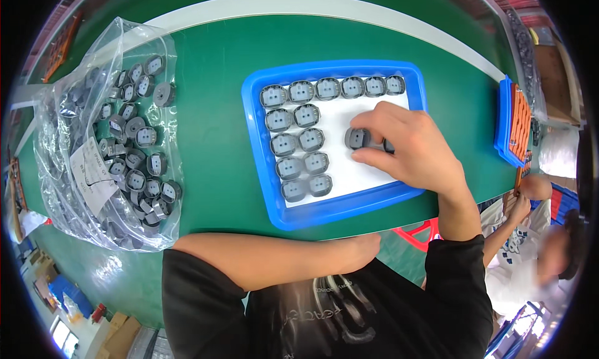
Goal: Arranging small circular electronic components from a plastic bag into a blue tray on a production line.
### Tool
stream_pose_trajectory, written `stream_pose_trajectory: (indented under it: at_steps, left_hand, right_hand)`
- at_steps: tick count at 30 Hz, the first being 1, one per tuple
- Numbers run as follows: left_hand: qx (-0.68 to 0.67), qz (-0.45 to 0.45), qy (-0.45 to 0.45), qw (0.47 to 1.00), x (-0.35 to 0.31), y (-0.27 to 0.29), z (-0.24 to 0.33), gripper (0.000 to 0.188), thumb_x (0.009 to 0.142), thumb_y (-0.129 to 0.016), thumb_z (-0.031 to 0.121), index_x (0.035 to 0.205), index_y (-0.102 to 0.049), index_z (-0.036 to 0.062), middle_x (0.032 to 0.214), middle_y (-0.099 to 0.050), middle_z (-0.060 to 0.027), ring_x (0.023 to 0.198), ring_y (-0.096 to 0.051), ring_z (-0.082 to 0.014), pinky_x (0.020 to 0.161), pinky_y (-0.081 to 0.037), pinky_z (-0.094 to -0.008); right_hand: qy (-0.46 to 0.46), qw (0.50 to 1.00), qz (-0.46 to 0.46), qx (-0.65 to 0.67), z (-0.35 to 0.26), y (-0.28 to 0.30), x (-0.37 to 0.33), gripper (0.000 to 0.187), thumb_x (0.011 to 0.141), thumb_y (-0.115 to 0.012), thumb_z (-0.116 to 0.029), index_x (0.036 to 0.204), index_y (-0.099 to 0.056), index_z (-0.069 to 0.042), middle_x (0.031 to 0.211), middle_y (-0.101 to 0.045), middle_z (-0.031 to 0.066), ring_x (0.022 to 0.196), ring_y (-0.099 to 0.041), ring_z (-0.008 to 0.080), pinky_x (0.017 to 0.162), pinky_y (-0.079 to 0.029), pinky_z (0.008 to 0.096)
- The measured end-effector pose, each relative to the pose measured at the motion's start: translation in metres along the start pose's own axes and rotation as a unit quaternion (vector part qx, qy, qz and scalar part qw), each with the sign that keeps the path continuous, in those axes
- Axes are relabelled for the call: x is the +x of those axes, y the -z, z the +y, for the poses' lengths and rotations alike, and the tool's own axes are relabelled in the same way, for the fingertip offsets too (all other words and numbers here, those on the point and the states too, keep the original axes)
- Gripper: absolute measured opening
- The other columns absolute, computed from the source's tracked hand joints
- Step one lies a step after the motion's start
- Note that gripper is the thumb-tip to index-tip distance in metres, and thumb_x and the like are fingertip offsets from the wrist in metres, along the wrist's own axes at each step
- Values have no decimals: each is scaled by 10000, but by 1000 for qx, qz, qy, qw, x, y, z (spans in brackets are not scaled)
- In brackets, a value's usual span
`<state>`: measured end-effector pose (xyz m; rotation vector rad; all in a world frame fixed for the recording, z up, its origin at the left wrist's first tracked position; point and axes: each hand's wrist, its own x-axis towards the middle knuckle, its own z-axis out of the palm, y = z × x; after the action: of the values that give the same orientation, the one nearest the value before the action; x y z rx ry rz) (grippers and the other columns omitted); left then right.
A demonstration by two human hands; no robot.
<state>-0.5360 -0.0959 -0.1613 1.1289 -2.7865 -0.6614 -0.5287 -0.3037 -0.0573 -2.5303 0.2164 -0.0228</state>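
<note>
My right hand (409, 140) reaches over a blue tray (265, 190) with thumb and fingers pinched round a grey plastic housing (358, 138), a rounded part with a paler face and small holes. Another grey part peeks out under the fingers. White lining (343, 172) covers the tray's bottom. Along its far side runs a row of such housings (327, 88), and two columns of housings (311, 139) stand at the left. My left forearm lies across the near table edge; its hand (363, 252) is beside my shirt, fingers hidden.
A clear plastic bag (59, 140) with many loose grey housings (135, 178) and a paper label (93, 175) lies left on the green table (212, 140). Stacked blue trays (504, 125) holding orange pieces stand right. A person (524, 253) sits at lower right near a red stool (417, 236).
</note>
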Motion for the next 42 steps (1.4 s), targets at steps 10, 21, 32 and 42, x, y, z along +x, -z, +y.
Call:
stream_pose_trajectory:
  at_steps: [10,21,32,42]
  left_hand:
    - [21,46,12,999,-4,0,-2,129,765,-612,124,693,-699,63,679,-642,-80,663,-619,-218,607,-483,-354]
    - [57,166,40,984,-11,9,-7,135,724,-613,160,630,-660,74,619,-592,-68,607,-570,-213,578,-458,-352]
    - [135,238,50,961,-13,7,-8,158,722,-609,181,613,-651,75,599,-575,-57,595,-549,-209,594,-440,-350]
    - [72,28,61,995,-8,17,2,216,804,-644,243,892,-741,72,942,-681,-82,935,-633,-275,825,-477,-475]
  right_hand:
    - [-12,998,36,40,0,1,6,327,791,-801,-72,1096,-685,-51,743,-580,36,665,-595,214,596,-476,336]
    - [53,992,115,-26,2,-19,20,129,825,-755,-28,944,-708,-37,851,-656,73,727,-656,251,627,-518,355]
    - [40,992,120,-8,-2,-19,23,111,831,-757,-31,935,-719,-35,871,-649,80,760,-656,258,652,-522,352]
    - [31,992,123,6,-2,-21,23,116,838,-753,-39,945,-710,-25,877,-655,97,765,-663,271,656,-525,347]
